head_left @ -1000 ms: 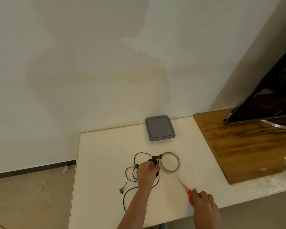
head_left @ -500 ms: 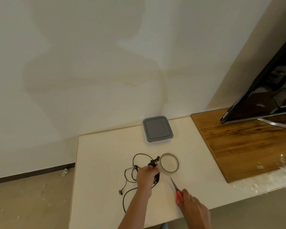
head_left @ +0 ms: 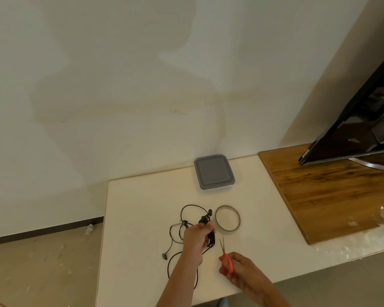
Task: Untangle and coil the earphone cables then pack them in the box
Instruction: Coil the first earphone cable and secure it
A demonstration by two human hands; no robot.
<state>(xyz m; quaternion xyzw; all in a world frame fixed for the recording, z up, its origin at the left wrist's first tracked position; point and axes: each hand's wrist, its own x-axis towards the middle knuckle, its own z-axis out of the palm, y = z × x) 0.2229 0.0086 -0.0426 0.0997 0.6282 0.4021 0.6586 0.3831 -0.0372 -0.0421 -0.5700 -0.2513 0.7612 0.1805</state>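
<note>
A tangled black earphone cable [head_left: 182, 222] lies on the white table [head_left: 142, 207], with loops trailing left and toward the front edge. My left hand [head_left: 196, 238] grips a bunched part of the cable, lifted slightly, with plug ends sticking out above the fingers. My right hand [head_left: 238, 269] holds red-handled scissors [head_left: 225, 254], blades pointing toward the cable bundle. A grey square box [head_left: 213, 171] with its lid on sits at the table's back edge by the wall.
A roll of tape [head_left: 227, 218] lies flat just right of the cable. A wooden desk [head_left: 330, 196] with a dark monitor [head_left: 353, 129] adjoins the table on the right. Floor drops away on the left and at the front.
My right hand has brought the scissors leftward, closer to the cable bundle. My left hand has kept its grip on the cable and lifted it a little.
</note>
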